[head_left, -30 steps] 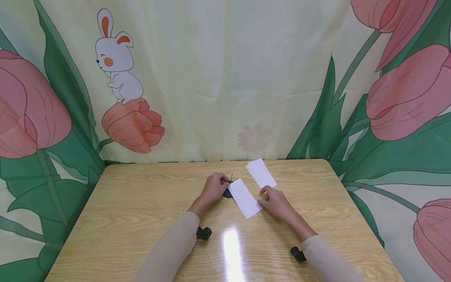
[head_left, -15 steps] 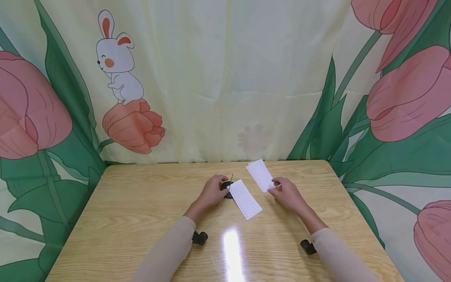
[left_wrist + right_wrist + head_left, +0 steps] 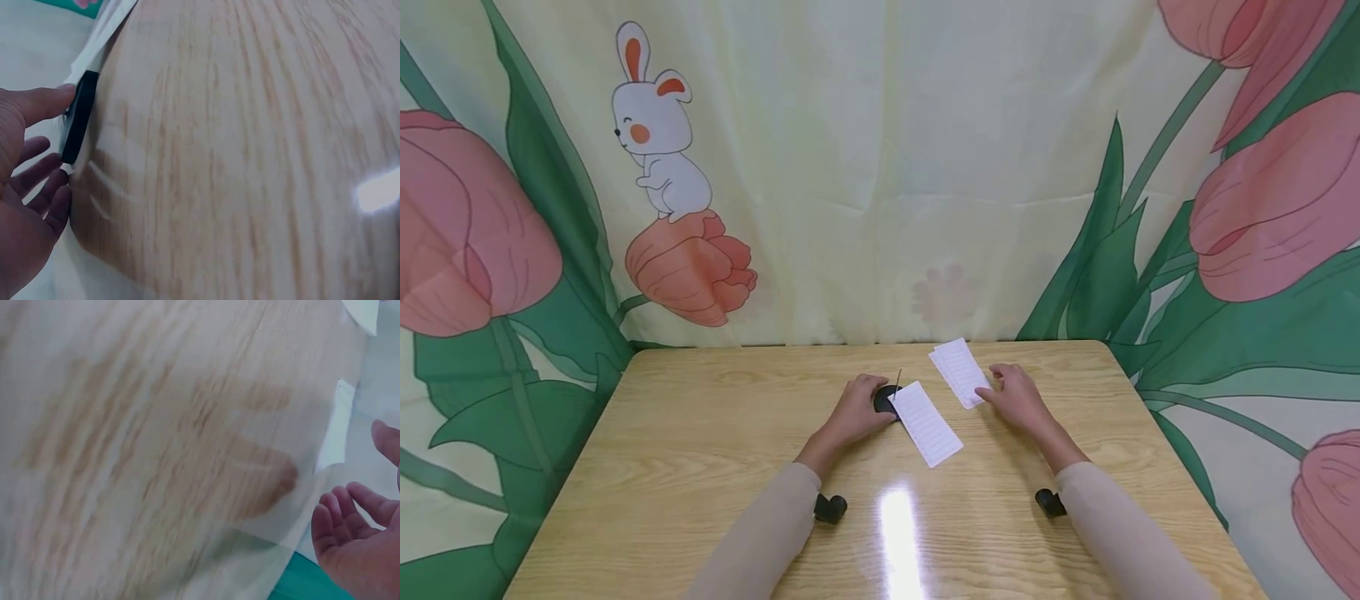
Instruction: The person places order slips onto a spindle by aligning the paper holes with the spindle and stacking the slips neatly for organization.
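Note:
My left hand [image 3: 855,410] holds the round black base of a paper spike [image 3: 884,398] between thumb and fingers. In the left wrist view the thumb lies against the edge of the black base [image 3: 80,119]. A thin metal pin stands up from it. Beside the pin lies a white printed slip [image 3: 927,423], its upper corner at the spike; whether it is pierced I cannot tell. Farther back, overlapping white slips [image 3: 957,373] lie on the table. My right hand [image 3: 1017,402] is at their right edge, thumb on or just over the paper, fingers loosely bent and holding nothing.
Wood-grain table [image 3: 700,467] with a bright light reflection [image 3: 898,533] near the front. A printed curtain [image 3: 850,167] hangs along the back edge. Black wrist devices [image 3: 831,508] sit under both sleeves.
My right hand has left the single slip's edge and moved right and back to the overlapping slips, its fingers spreading. My left hand now spreads wider around the base.

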A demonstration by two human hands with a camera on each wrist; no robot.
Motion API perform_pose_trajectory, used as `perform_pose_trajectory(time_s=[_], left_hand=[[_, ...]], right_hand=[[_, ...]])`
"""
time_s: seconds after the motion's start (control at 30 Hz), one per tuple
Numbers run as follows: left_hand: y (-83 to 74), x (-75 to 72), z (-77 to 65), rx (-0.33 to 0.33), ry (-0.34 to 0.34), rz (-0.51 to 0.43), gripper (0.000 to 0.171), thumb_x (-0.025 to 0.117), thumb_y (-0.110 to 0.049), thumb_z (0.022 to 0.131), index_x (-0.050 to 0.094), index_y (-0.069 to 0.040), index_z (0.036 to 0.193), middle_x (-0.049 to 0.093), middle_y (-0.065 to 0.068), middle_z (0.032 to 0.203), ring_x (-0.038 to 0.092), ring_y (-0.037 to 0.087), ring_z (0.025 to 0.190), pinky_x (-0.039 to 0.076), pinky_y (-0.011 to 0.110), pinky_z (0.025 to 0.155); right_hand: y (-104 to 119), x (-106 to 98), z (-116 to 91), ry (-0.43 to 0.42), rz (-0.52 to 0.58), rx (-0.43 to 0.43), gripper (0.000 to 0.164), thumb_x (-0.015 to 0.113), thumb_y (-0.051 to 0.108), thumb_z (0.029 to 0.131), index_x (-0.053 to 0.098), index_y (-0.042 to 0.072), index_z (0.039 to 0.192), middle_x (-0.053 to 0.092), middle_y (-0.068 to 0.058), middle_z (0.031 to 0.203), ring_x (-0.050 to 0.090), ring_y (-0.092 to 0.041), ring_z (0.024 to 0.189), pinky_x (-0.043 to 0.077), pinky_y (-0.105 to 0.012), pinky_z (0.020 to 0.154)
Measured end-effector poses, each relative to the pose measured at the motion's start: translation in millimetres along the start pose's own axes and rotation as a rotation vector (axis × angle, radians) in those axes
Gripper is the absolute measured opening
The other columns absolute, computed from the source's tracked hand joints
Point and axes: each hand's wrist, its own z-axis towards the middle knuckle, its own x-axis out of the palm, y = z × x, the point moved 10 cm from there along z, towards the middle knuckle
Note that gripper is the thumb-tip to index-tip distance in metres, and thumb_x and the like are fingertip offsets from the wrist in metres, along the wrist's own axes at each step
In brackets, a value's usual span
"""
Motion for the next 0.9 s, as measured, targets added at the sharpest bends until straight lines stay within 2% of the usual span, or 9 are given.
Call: perform_pose_trajectory(time_s=[0.2, 0.4, 0.6, 0.9], left_hand=[[4.0, 4.1, 0.4, -0.036, 0.003, 0.008, 0.065, 0.087, -0.021, 0.085, 0.06, -0.004, 0.141, 0.057, 0.017, 0.142, 0.049, 0.037, 0.133, 0.042, 0.05, 0.111], [7.7, 7.8, 3.0, -0.062, 0.02, 0.029, 0.064, 0.086, -0.023, 0.086, 0.06, -0.006, 0.142, 0.056, 0.016, 0.141, 0.049, 0.036, 0.131, 0.044, 0.049, 0.108], [7.4, 7.7, 3.4, -0.069, 0.027, 0.044, 0.063, 0.086, -0.022, 0.086, 0.061, -0.006, 0.141, 0.056, 0.016, 0.141, 0.048, 0.035, 0.13, 0.045, 0.048, 0.107], [6.5, 7.4, 2.1, -0.073, 0.03, 0.056, 0.062, 0.086, -0.022, 0.086, 0.061, -0.006, 0.141, 0.056, 0.015, 0.14, 0.049, 0.035, 0.129, 0.046, 0.047, 0.106]], right_hand=[[-13.3, 7.0, 10.9, -0.002, 0.005, 0.025, 0.055, 0.075, 0.025, 0.095, 0.057, -0.013, 0.13, 0.058, -0.031, 0.127, 0.053, -0.044, 0.122, 0.043, -0.057, 0.107], [-19.8, 12.6, 16.2, -0.014, -0.005, 0.078, 0.047, 0.075, 0.025, 0.094, 0.061, -0.011, 0.121, 0.059, -0.027, 0.117, 0.053, -0.039, 0.109, 0.046, -0.053, 0.099], [-17.9, 13.3, 18.8, -0.027, -0.045, 0.129, 0.044, 0.076, 0.023, 0.094, 0.063, -0.012, 0.115, 0.061, -0.027, 0.113, 0.054, -0.039, 0.108, 0.046, -0.052, 0.098], [-12.2, 13.8, 18.1, -0.04, -0.095, 0.141, 0.034, 0.073, 0.017, 0.096, 0.064, -0.012, 0.111, 0.064, -0.026, 0.108, 0.058, -0.038, 0.105, 0.048, -0.051, 0.096]])
